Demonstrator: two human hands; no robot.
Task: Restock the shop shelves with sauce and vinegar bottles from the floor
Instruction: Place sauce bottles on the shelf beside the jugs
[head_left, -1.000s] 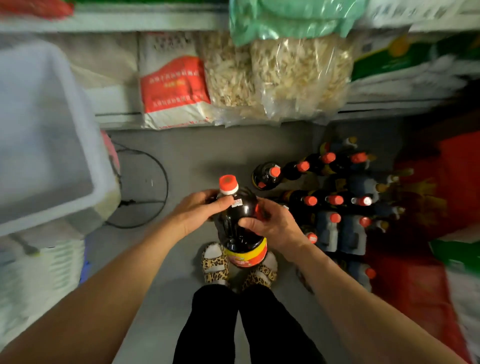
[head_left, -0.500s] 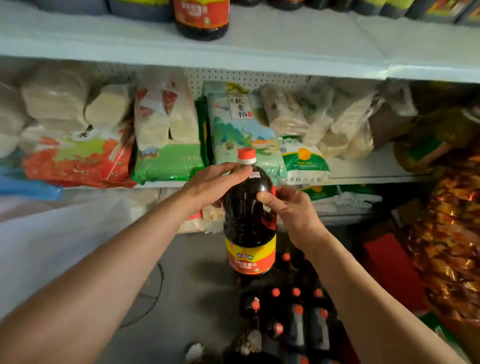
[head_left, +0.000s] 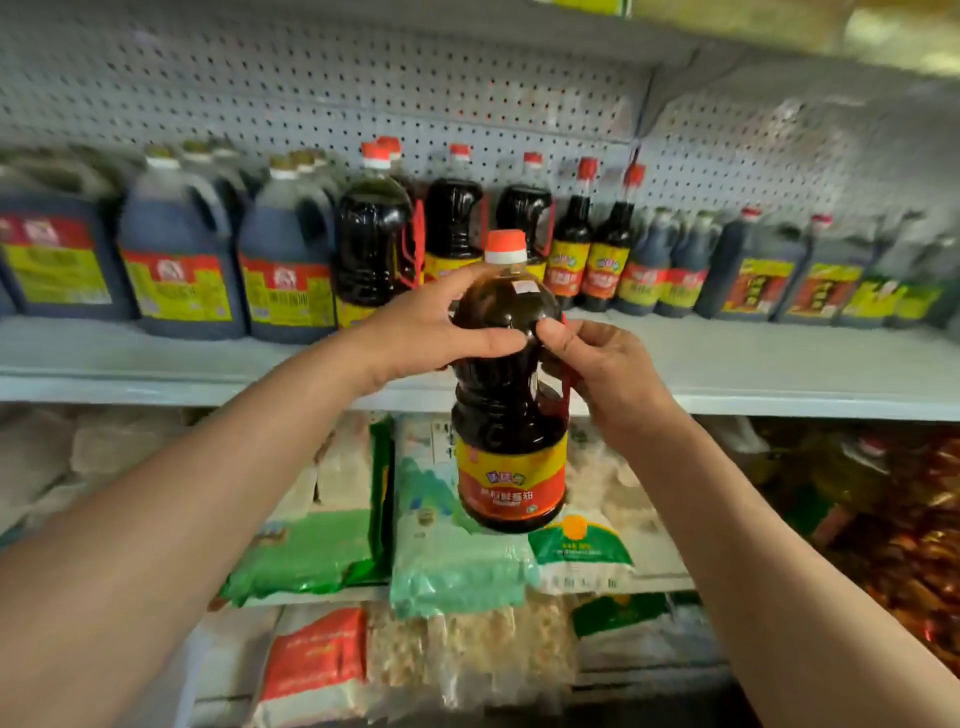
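Note:
I hold a large dark sauce bottle (head_left: 509, 395) with an orange cap and a red and yellow label upright in front of the white shelf (head_left: 753, 364). My left hand (head_left: 431, 327) grips its shoulder from the left, thumb across the front. My right hand (head_left: 602, 369) holds its red side handle on the right. The bottle's base hangs below the shelf's front edge. On the shelf stands a row of sauce and vinegar bottles: big dark jugs (head_left: 182, 260) on the left, matching dark bottles (head_left: 374, 239) in the middle, slim bottles (head_left: 571, 244) further right.
A bare strip of shelf board runs in front of the bottle row, wider on the right. A pegboard back panel (head_left: 363, 88) rises behind the bottles. The shelves below hold packed bags of rice and dried goods (head_left: 457, 561). Reddish packets (head_left: 909, 545) fill the lower right.
The view has swung up from the floor to the sauce shelf. Both hands have lifted the bottle from above the floor bottles to shelf height, keeping the same hold.

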